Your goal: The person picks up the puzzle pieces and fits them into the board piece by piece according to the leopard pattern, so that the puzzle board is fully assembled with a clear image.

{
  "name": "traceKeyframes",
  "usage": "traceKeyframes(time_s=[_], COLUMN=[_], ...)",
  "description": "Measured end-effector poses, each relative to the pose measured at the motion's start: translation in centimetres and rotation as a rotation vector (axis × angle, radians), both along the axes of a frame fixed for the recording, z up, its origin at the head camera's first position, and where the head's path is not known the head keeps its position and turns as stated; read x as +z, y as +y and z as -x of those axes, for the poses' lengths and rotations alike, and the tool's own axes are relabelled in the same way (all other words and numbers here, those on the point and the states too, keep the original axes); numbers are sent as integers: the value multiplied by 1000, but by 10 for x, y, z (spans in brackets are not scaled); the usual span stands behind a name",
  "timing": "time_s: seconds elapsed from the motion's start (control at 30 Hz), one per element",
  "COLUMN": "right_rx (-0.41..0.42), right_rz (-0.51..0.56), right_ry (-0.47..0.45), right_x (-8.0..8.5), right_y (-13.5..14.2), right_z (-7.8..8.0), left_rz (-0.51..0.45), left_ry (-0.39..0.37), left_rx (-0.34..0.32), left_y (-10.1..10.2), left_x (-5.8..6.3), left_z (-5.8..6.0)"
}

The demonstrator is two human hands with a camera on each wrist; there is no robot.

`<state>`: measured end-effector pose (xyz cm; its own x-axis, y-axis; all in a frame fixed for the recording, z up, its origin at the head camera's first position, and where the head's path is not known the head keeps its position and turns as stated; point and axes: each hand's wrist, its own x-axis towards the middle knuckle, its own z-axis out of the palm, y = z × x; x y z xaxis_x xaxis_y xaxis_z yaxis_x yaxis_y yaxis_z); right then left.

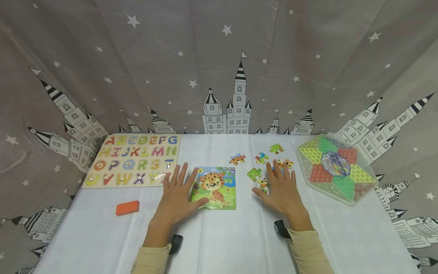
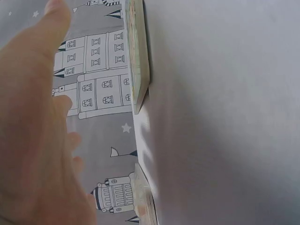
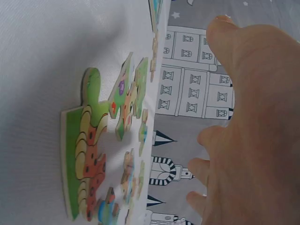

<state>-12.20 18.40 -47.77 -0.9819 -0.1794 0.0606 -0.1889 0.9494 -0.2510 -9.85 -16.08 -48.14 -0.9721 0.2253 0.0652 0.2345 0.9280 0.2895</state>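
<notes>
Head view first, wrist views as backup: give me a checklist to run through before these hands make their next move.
1. Left hand free: ok; fingers spread, holding nothing.
2. Right hand free: ok; fingers spread, and the right wrist view shows a gap between them and the pieces.
3. Leopard board fully visible: not ok; the left thumb overlaps its lower left part in the head view.
4. Loose puzzle pieces all in plain sight: not ok; the right hand partly covers some in the head view.
5. Piece set complete: cannot tell.
6. Orange block apart from the leopard board: ok.
</notes>
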Motion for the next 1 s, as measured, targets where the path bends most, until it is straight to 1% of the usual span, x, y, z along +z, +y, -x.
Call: traceKeyframes(time_s=[0.1,0.2,0.3,0.4,0.43,0.47,0.53,0.6,0.63,0.73,0.83,0.93,1.0], right_rx=[3,12,21,32,29,30,34,31,27,8,-11,-27,-41], right_rz=[42,156,296,390,405,410,430,442,437,416,382,355,332], right_ry=[5,-10,-26,-25,-21,-20,-48,-71,-88,-136,-175,-201,-193], right_x=[-3,-7,-5,-1,0,1,4,6,6,2,-4,-10,-11], right_y=[0,2,4,6,7,7,9,13,15,20,20,15,11], right_z=[3,7,10,16,20,24,33,46,51,68,83,93,97], left_rz=[-51,-167,-282,-349,-362,-367,-357,-338,-321,-271,-230,-224,-224], left_ry=[-21,-84,-161,-226,-242,-256,-281,-275,-274,-252,-227,-221,-224], left_rx=[-9,-28,-40,-36,-31,-28,-12,-9,-11,-24,-20,1,2], left_y=[-1,-2,-1,0,0,1,1,3,4,6,7,6,5], left_x=[-3,-9,-16,-20,-21,-23,-25,-26,-28,-34,-37,-37,-36], left_z=[1,3,5,6,6,6,7,10,9,8,7,5,3])
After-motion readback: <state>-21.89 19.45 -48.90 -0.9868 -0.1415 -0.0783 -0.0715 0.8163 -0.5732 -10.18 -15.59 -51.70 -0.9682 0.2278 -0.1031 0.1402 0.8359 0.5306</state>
